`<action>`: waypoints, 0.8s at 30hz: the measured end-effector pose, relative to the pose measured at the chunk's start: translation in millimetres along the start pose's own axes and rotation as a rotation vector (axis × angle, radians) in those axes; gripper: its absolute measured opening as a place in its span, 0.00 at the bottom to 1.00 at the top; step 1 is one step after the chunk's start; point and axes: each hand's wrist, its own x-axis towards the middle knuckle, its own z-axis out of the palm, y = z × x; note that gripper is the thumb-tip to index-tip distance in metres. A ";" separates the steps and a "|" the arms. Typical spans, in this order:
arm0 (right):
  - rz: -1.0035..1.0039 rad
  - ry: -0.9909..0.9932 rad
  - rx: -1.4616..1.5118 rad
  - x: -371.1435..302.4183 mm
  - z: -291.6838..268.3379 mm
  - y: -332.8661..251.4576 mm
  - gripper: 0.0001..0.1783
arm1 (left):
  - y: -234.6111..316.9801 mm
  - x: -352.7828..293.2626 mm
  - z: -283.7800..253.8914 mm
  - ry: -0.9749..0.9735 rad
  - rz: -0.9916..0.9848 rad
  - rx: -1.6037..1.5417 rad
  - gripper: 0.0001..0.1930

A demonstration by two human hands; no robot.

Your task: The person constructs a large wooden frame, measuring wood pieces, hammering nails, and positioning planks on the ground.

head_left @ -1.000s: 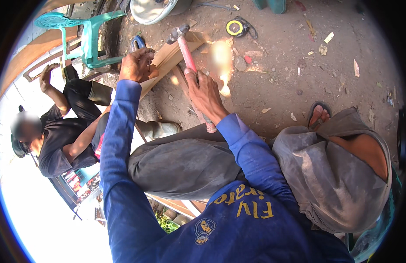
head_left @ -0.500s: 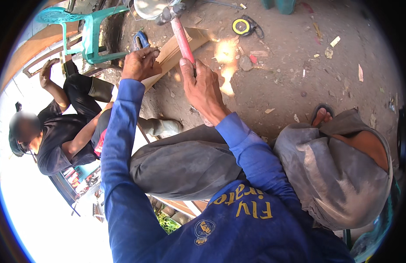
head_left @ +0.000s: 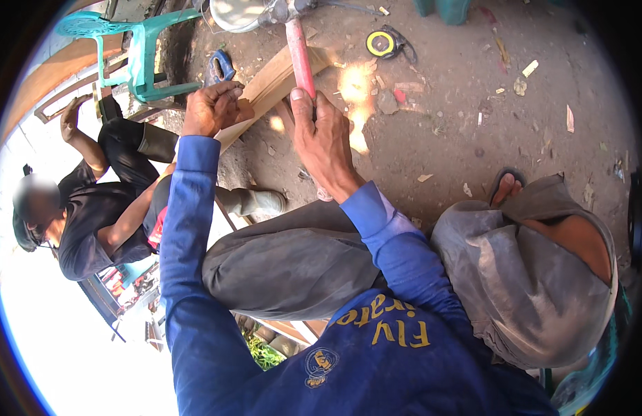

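My right hand [head_left: 326,139] is wrapped round the red handle of a hammer [head_left: 300,59], its thumb along the grip. The dark hammer head is up at the far edge, beside a white bucket. Left of it, my left hand [head_left: 211,109] is closed, thumb and fingertips pinched together over a pale wooden board [head_left: 269,87]. Whatever those fingers may hold is too small to make out. The board slants from beneath my left hand toward the far right, and the hammer handle crosses above it.
A blue-handled tool [head_left: 222,66] and a yellow-and-black tape measure [head_left: 382,44] lie on the dirt ground. The white bucket [head_left: 236,15] stands at the far edge, a green plastic chair [head_left: 144,59] at far left. Another person [head_left: 92,222] sits at left. Wood chips are scattered at right.
The hammer has swung slightly to the right and away, its handle now more upright in the picture. My left hand has shifted a little left, its fingers more curled.
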 end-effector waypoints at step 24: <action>-0.012 -0.102 -0.060 -29.7 12.8 19.4 0.21 | 34.5 -8.7 4.0 -0.049 0.103 0.334 0.09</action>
